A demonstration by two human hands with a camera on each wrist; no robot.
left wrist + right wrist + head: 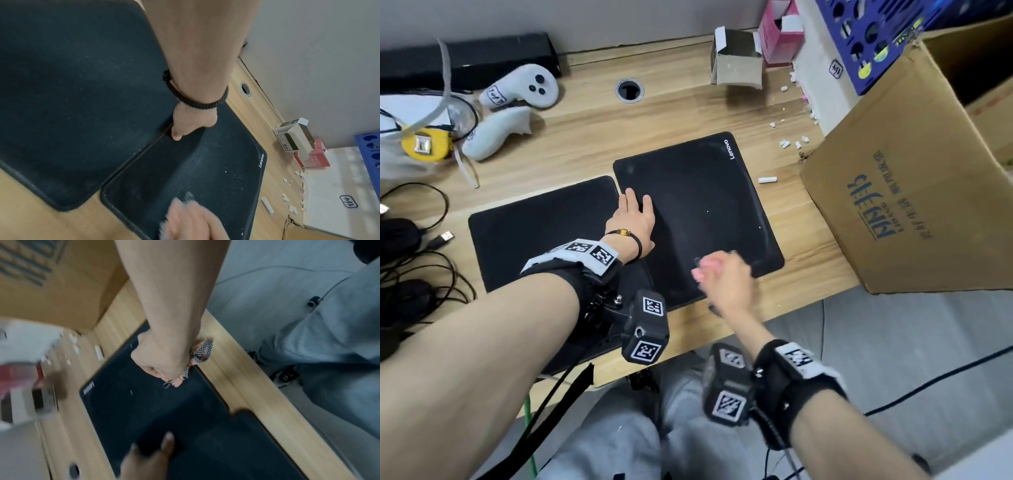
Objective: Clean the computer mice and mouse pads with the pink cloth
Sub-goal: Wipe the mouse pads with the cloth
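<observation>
Two black mouse pads lie side by side on the wooden desk: a plain one [541, 233] [72, 97] on the left and a Lenovo one [705, 205] [216, 170] [144, 402] on the right. My left hand [635, 219] [191, 125] presses flat on the Lenovo pad's left edge. My right hand [722, 274] [162, 356], motion-blurred, grips the bunched pink cloth [200, 352] against that pad's near right corner. Two dark mouse-like shapes [400, 233] [407, 301] sit among cables at the far left.
A big cardboard box [911, 192] stands close to the Lenovo pad's right side. White crumbs and a white stick [767, 179] lie between them. Small cartons [736, 61], white controllers [524, 87], a cable hole [629, 90] and loose cables [421, 260] fill the back and left.
</observation>
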